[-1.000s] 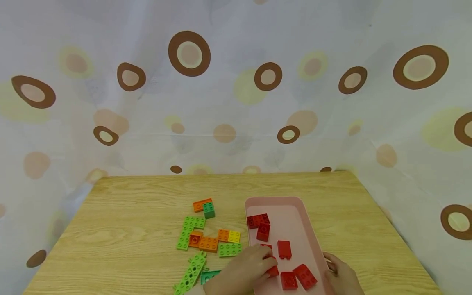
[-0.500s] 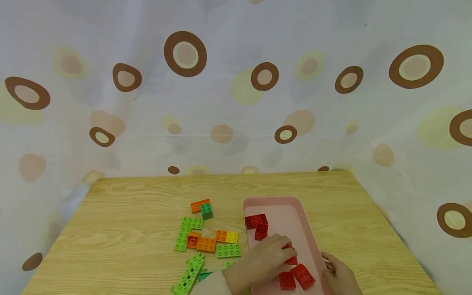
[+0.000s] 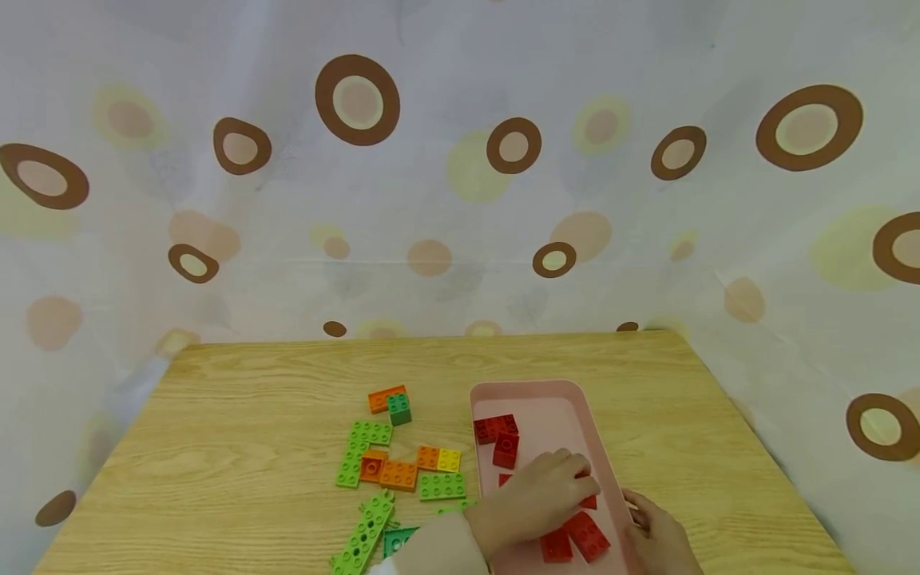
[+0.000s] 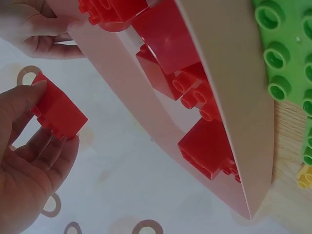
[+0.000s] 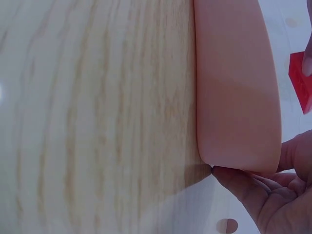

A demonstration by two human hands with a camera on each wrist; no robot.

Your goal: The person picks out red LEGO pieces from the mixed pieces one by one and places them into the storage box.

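Observation:
My left hand (image 3: pixel 535 495) hovers over the pink tray (image 3: pixel 546 423), thumb and fingertips pinching a red brick (image 4: pixel 58 109). In the left wrist view that brick is raised off the tray, studs downward. Beneath and around the hand several more red bricks lie in the tray, such as one red block (image 3: pixel 587 537) near the front and a dark red brick (image 3: pixel 496 429) toward the back left. At the tray's right side, my right hand (image 3: pixel 661 537) grips the edge; in the right wrist view its fingers (image 5: pixel 243 187) reach under and around the wall. The left hand hides some bricks.
Left of the tray lie loose bricks on the wooden table (image 3: pixel 251 423): a green plate (image 3: pixel 442 486), an orange brick (image 3: pixel 398 475), a yellow brick (image 3: pixel 449 460), a dark green brick (image 3: pixel 398 408) and a long light-green piece (image 3: pixel 365 531). A patterned cloth (image 3: pixel 431 200) hangs behind.
My left hand has moved rightward over the tray, lifting a red brick from the tray's middle. The right hand keeps its place on the tray's edge.

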